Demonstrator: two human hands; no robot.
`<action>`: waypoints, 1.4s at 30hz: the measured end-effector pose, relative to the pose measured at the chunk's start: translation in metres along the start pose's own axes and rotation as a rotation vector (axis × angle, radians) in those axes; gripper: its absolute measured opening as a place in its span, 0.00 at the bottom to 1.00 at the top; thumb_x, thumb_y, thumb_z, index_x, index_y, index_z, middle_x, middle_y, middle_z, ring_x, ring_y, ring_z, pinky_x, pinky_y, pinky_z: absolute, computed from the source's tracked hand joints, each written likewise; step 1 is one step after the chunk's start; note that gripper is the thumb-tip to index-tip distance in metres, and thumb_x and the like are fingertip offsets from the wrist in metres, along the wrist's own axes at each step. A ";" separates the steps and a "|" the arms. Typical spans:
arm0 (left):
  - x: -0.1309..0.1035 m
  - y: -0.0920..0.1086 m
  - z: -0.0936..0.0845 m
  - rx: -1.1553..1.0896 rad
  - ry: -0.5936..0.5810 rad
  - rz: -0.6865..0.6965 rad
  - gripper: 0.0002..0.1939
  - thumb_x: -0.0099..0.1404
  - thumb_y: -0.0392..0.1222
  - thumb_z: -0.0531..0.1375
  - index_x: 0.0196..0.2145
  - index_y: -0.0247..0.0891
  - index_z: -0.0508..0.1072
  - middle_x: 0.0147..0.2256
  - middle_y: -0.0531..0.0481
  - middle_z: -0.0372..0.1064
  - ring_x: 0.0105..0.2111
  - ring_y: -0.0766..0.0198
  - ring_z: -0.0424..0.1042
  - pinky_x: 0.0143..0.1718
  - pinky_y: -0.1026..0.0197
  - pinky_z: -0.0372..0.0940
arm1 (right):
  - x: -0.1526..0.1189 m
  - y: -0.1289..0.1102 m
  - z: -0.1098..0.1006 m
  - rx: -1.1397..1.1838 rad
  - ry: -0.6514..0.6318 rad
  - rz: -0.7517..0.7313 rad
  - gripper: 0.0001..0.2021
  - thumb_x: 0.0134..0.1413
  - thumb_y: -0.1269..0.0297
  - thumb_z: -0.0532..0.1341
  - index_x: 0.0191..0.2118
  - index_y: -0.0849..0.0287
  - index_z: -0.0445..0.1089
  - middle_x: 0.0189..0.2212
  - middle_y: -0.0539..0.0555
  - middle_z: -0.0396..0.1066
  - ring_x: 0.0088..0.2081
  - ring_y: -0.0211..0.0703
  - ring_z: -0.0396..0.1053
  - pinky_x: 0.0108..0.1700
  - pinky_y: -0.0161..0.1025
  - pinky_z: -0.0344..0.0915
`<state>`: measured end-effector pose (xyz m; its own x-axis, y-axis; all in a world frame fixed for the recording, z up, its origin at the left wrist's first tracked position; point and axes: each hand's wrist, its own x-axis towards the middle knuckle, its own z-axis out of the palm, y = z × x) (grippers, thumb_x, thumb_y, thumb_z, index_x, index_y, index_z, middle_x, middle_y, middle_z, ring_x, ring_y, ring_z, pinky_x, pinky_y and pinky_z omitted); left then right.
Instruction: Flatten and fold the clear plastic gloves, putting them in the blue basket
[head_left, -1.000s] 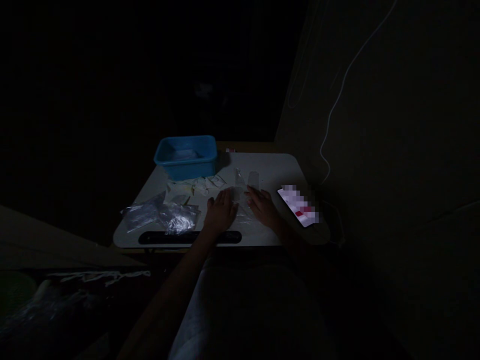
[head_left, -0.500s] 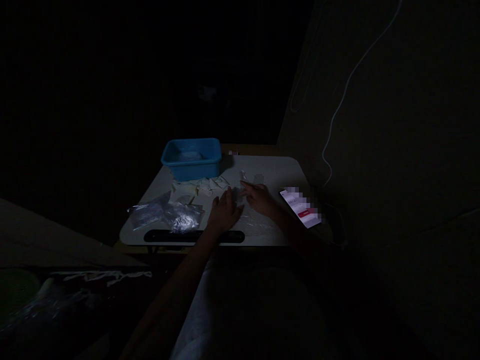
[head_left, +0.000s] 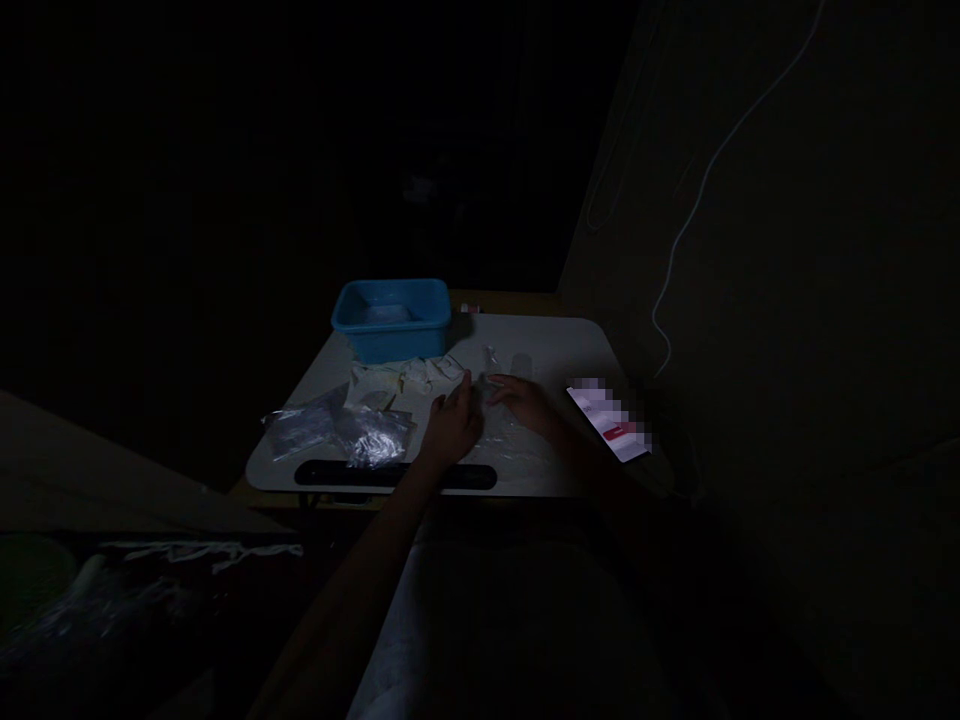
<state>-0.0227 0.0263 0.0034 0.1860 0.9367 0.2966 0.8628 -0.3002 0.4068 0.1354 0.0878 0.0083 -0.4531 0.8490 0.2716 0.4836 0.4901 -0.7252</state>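
Note:
The scene is very dark. On the white table (head_left: 540, 335), my left hand (head_left: 451, 428) is over the middle, fingers stretched and apart. My right hand (head_left: 527, 405) faces it from the right, its fingers extended and slightly bent, with a gap between them. A clear plastic sheet or bag (head_left: 499, 435) lies flat beneath and between both hands; its outline is faint. Just beyond the right fingers is a small translucent piece (head_left: 521, 366), its kind unclear. Crumpled whitish pieces (head_left: 431, 372) lie beyond my left hand.
A blue plastic basin (head_left: 397, 345) stands at the table's back left. Shiny clear plastic packets (head_left: 371, 435) lie at the left, near a black slot (head_left: 322, 474) along the front edge. A lit phone (head_left: 611, 420) rests at the right. A white cable (head_left: 701, 190) hangs on the wall.
My right fingers have bent slightly and shifted over the plastic, while my left hand has turned a little, fingers pointing away from me. The whole view has shifted slightly.

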 end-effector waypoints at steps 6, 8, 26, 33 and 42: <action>0.000 -0.002 0.005 -0.021 0.044 0.008 0.37 0.60 0.38 0.47 0.61 0.26 0.31 0.53 0.36 0.60 0.54 0.55 0.58 0.53 0.47 0.50 | 0.007 -0.005 0.009 0.202 -0.034 -0.032 0.31 0.46 0.79 0.48 0.59 0.60 0.51 0.46 0.55 0.70 0.46 0.41 0.68 0.44 0.39 0.66; 0.000 -0.002 0.005 -0.020 0.078 -0.009 0.37 0.60 0.39 0.47 0.61 0.25 0.33 0.52 0.35 0.61 0.53 0.55 0.60 0.52 0.48 0.52 | 0.010 -0.007 0.012 0.149 -0.032 -0.028 0.34 0.44 0.81 0.47 0.60 0.58 0.49 0.48 0.54 0.69 0.48 0.41 0.67 0.46 0.40 0.66; 0.000 -0.002 0.001 0.022 0.115 -0.076 0.25 0.58 0.36 0.48 0.54 0.29 0.57 0.45 0.38 0.68 0.45 0.55 0.67 0.47 0.51 0.59 | 0.019 0.007 0.002 -0.216 0.086 -0.125 0.32 0.44 0.79 0.49 0.58 0.56 0.54 0.49 0.50 0.68 0.52 0.39 0.63 0.55 0.42 0.59; 0.002 -0.013 0.004 -0.028 0.208 -0.098 0.20 0.59 0.36 0.47 0.48 0.31 0.65 0.40 0.41 0.70 0.41 0.57 0.68 0.44 0.55 0.62 | -0.039 0.021 -0.037 -0.263 0.146 -0.028 0.24 0.48 0.74 0.48 0.53 0.58 0.62 0.49 0.55 0.67 0.50 0.45 0.64 0.53 0.47 0.61; -0.010 -0.001 -0.005 0.009 0.105 0.146 0.16 0.59 0.36 0.49 0.41 0.33 0.71 0.39 0.42 0.71 0.42 0.57 0.67 0.45 0.54 0.63 | -0.102 0.004 -0.044 -0.456 0.002 -0.312 0.18 0.50 0.70 0.53 0.48 0.58 0.66 0.49 0.59 0.66 0.53 0.47 0.60 0.52 0.50 0.59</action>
<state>-0.0276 0.0168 0.0045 0.2602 0.8591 0.4407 0.8344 -0.4297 0.3450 0.2164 0.0115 0.0053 -0.6259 0.6500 0.4310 0.6020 0.7540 -0.2628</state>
